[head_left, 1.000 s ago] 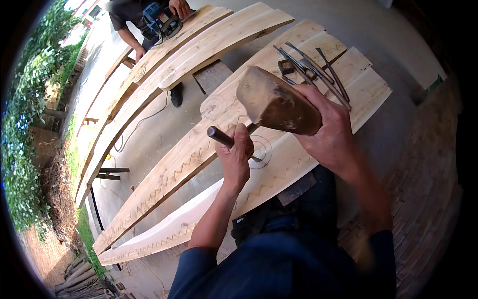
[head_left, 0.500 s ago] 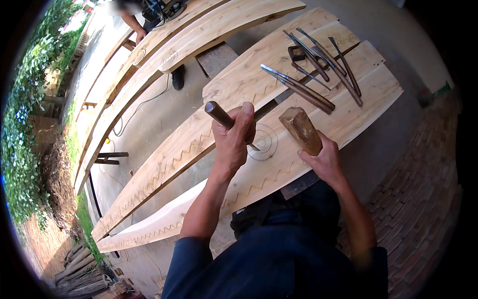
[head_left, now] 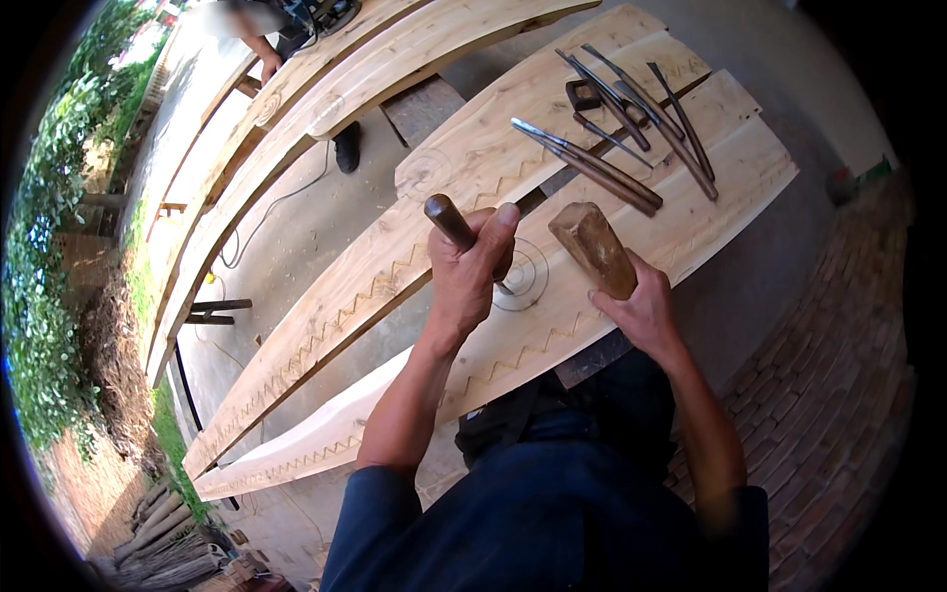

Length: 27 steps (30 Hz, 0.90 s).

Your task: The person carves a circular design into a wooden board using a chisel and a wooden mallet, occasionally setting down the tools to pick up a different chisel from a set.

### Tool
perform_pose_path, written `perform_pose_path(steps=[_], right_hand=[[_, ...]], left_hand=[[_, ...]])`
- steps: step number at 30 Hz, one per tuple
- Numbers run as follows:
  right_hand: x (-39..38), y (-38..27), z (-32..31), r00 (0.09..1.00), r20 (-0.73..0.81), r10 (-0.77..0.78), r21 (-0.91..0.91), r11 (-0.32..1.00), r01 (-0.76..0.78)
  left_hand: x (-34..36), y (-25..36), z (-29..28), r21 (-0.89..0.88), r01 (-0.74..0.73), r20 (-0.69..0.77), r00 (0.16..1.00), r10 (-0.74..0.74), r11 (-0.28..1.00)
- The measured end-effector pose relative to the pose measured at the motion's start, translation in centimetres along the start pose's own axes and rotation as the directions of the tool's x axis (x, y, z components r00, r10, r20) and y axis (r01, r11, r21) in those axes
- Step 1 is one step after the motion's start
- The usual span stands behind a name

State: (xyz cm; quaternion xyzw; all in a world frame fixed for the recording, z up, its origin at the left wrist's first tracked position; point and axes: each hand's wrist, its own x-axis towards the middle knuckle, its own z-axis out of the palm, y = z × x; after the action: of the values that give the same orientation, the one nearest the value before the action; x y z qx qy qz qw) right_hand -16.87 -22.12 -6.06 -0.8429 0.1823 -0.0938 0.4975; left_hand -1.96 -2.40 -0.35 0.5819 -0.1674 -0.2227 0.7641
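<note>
My left hand (head_left: 472, 266) grips an upright chisel by its dark round handle (head_left: 449, 219), its blade set near a carved circle (head_left: 531, 271) on a pale curved board (head_left: 503, 350). My right hand (head_left: 639, 306) is closed on a worn wooden block mallet (head_left: 592, 247), held over the same board to the right of the chisel. A second board (head_left: 335, 316) with a zigzag pattern lies alongside, across a narrow gap. Several chisels and gouges (head_left: 641, 123) with wooden handles are spread on the boards at the upper right, beside a small dark square tool (head_left: 582, 94).
Other long curved boards (head_left: 414, 54) lie across the back left, where a co-worker's arm (head_left: 258, 49) reaches by a power tool (head_left: 326, 15). A cable (head_left: 276, 207) runs over the concrete floor. Greenery (head_left: 59, 227) and stacked logs (head_left: 158, 533) line the left side.
The mallet has moved down and right from high over the chisel, then held nearly still. My left hand has shifted slightly right with the chisel. The view has shifted a little.
</note>
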Motion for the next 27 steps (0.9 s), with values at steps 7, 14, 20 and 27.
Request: perform_pose_path(steps=[7, 14, 20, 27], right_hand=[[0.1, -0.2, -0.1, 1.000, 0.023, 0.000, 0.005, 1.000, 0.000], [-0.1, -0.2, -0.2, 1.000, 0.013, 0.003, 0.004, 1.000, -0.003], [0.0, -0.8, -0.7, 0.997, 0.067, 0.035, -0.009, 0.999, -0.034], [1.8, -4.5, -2.0, 0.986, 0.055, -0.157, -0.062, 0.985, 0.161]], left_hand=[[0.2, 0.3, 0.2, 0.090, 0.069, 0.077, 0.994, -0.076, 0.994], [0.3, 0.7, 2.2, 0.213, 0.074, 0.087, 0.992, -0.095, 0.974], [0.1, 0.0, 1.2, 0.140, 0.067, 0.063, 0.995, -0.077, 0.988], [-1.0, -0.2, 0.1, 0.094, 0.014, 0.087, 0.996, -0.023, 0.995]])
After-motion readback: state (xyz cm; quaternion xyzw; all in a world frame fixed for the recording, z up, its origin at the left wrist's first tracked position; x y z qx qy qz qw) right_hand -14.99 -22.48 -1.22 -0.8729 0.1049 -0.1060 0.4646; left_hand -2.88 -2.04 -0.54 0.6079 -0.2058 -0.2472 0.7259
